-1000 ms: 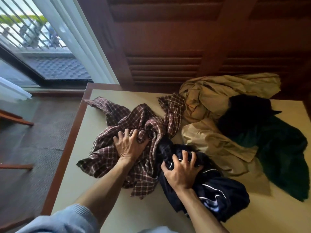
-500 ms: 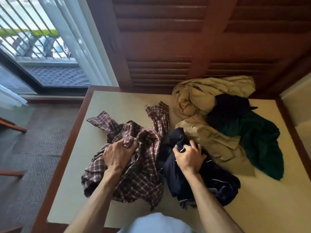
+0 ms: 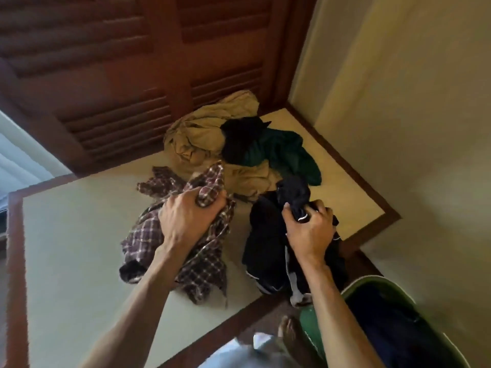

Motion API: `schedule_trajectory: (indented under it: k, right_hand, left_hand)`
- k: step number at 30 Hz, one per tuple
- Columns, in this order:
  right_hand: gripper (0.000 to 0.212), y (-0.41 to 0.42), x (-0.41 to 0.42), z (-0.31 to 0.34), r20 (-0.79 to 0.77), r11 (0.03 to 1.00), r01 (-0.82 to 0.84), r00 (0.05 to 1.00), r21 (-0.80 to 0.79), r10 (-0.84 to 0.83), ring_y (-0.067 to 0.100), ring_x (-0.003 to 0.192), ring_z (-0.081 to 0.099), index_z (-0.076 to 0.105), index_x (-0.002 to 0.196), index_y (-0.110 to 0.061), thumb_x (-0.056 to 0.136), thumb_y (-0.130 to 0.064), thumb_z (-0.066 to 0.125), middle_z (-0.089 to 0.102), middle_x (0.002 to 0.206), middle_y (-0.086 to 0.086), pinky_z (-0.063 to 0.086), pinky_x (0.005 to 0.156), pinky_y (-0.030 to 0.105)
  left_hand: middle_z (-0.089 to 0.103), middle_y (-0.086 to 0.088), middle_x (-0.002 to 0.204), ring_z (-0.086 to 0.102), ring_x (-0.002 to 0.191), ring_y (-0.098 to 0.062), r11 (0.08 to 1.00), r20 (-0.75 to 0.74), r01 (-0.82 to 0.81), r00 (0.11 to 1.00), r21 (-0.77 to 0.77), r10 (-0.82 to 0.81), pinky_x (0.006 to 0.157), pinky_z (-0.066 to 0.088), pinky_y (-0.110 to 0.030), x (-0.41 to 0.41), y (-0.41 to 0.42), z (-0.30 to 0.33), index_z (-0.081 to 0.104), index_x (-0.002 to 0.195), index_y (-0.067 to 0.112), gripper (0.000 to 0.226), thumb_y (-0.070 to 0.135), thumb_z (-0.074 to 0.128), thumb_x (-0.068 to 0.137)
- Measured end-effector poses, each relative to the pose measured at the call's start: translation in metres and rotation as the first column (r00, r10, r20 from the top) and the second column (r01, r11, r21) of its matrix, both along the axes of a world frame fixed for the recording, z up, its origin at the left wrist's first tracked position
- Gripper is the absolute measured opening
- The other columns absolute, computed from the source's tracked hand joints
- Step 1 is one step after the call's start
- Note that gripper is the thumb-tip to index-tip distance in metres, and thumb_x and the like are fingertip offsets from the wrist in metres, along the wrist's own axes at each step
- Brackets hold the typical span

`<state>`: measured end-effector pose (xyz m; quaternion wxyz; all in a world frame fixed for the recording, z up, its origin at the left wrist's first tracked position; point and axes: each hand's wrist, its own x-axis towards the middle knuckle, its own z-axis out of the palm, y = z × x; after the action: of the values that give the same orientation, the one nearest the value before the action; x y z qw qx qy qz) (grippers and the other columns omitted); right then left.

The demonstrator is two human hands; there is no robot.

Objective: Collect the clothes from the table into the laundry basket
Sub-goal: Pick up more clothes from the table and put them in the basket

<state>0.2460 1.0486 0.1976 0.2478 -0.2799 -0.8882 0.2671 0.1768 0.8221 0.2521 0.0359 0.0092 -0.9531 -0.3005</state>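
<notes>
While the pale, wood-edged worktop (image 3: 66,235) fills the left of the view, the left hand (image 3: 186,219) sits near its middle, fingers (image 3: 210,201) clamped on a bunched fold of the maroon-and-white plaid shirt (image 3: 202,258), whose loose tail trails toward the near edge. Behind it, at the far edge against the dark louvred wooden doors (image 3: 119,75), lies a crumpled tan garment (image 3: 196,139) with a black cloth (image 3: 239,139) and a dark green garment (image 3: 287,152) heaped on it toward the far right corner. To the right, the right hand (image 3: 309,232) has its fingers (image 3: 322,211) clamped on the dark navy garment with white piping (image 3: 265,248), which hangs over the near right edge. Below that edge stands the green laundry basket (image 3: 372,284), dark cloth inside, beside a bare foot (image 3: 289,333) on the floor.
</notes>
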Motion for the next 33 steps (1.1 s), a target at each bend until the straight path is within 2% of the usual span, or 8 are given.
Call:
schedule_trajectory:
  k: [5,11,17,22,26,28,30,33]
  right_hand:
    - [0.037,0.059,0.068,0.029,-0.086,0.985,0.175,0.981,0.002,-0.174,0.034,0.101,0.055,0.077,0.076,-0.021,0.082,-0.053,0.060,0.066,0.094,0.002,0.050,0.078,0.057]
    - [0.029,0.138,0.167,0.044,-0.179,0.949,0.309,0.932,-0.054,-0.314,0.028,0.098,0.057,0.074,0.073,-0.027,0.082,-0.052,0.064,0.066,0.092,-0.005,0.049,0.079,0.056]
    - [0.033,0.209,0.275,0.054,-0.248,0.886,0.461,0.854,-0.044,-0.457,0.029,0.096,0.055,0.073,0.074,-0.021,0.082,-0.051,0.063,0.065,0.091,-0.001,0.049,0.074,0.054]
    - [0.033,0.250,0.347,0.046,-0.251,0.818,0.575,0.789,-0.021,-0.561,0.029,0.096,0.055,0.074,0.076,-0.020,0.083,-0.050,0.063,0.065,0.092,0.001,0.049,0.074,0.053]
    - [0.036,0.262,0.373,0.011,-0.091,0.770,0.639,0.767,0.002,-0.636,0.033,0.114,0.053,0.076,0.081,-0.023,0.084,-0.056,0.062,0.067,0.109,0.002,0.045,0.086,0.057]
    - [0.037,0.267,0.382,-0.025,0.203,0.817,0.576,0.802,-0.011,-0.562,0.033,0.127,0.044,0.074,0.086,-0.025,0.086,-0.060,0.061,0.061,0.123,0.000,0.038,0.096,0.063]
    - [0.038,0.273,0.394,-0.057,0.444,0.863,0.474,0.820,-0.175,-0.361,0.030,0.136,0.033,0.071,0.092,-0.029,0.087,-0.064,0.060,0.052,0.133,-0.002,0.025,0.105,0.071]
    - [0.034,0.281,0.404,-0.063,0.433,0.815,0.455,0.855,-0.358,-0.286,0.032,0.142,0.029,0.068,0.107,-0.027,0.094,-0.056,0.057,0.046,0.141,0.000,0.021,0.111,0.071]
  left_hand:
    - [0.075,-0.013,0.090,0.067,0.092,-0.038,0.984,-0.028,0.155,0.988,0.087,-0.153,0.076,0.048,-0.039,0.048,0.086,0.019,0.059,0.064,0.030,0.046,0.073,0.065,0.078]
    - [0.048,0.010,0.052,0.051,0.052,-0.016,0.924,-0.154,0.342,0.936,0.173,-0.317,0.059,0.038,-0.028,0.116,0.184,0.040,0.043,0.054,0.020,0.062,0.077,0.061,0.073]
    - [0.054,0.005,0.051,0.058,0.053,-0.020,0.828,-0.290,0.517,0.844,0.217,-0.451,0.056,0.049,-0.033,0.185,0.265,0.064,0.045,0.050,0.018,0.068,0.080,0.058,0.074]
    - [0.043,0.013,0.045,0.043,0.043,-0.006,0.716,-0.375,0.629,0.770,0.303,-0.517,0.054,0.035,-0.025,0.235,0.319,0.090,0.037,0.047,0.022,0.064,0.070,0.065,0.079]
    - [0.046,0.014,0.045,0.042,0.042,-0.002,0.575,-0.390,0.695,0.718,0.431,-0.576,0.053,0.035,-0.024,0.265,0.351,0.102,0.041,0.046,0.026,0.059,0.065,0.069,0.080]
    - [0.046,0.013,0.046,0.041,0.042,-0.004,0.528,-0.406,0.727,0.685,0.439,-0.605,0.052,0.035,-0.025,0.277,0.365,0.106,0.040,0.047,0.025,0.060,0.065,0.068,0.081]
    - [0.047,0.008,0.047,0.041,0.043,-0.010,0.496,-0.403,0.746,0.661,0.444,-0.633,0.049,0.037,-0.031,0.288,0.380,0.108,0.040,0.048,0.019,0.064,0.067,0.067,0.080]
    - [0.052,0.001,0.048,0.045,0.043,-0.014,0.429,-0.385,0.774,0.614,0.466,-0.689,0.048,0.043,-0.036,0.298,0.400,0.105,0.045,0.048,0.015,0.065,0.067,0.067,0.080]
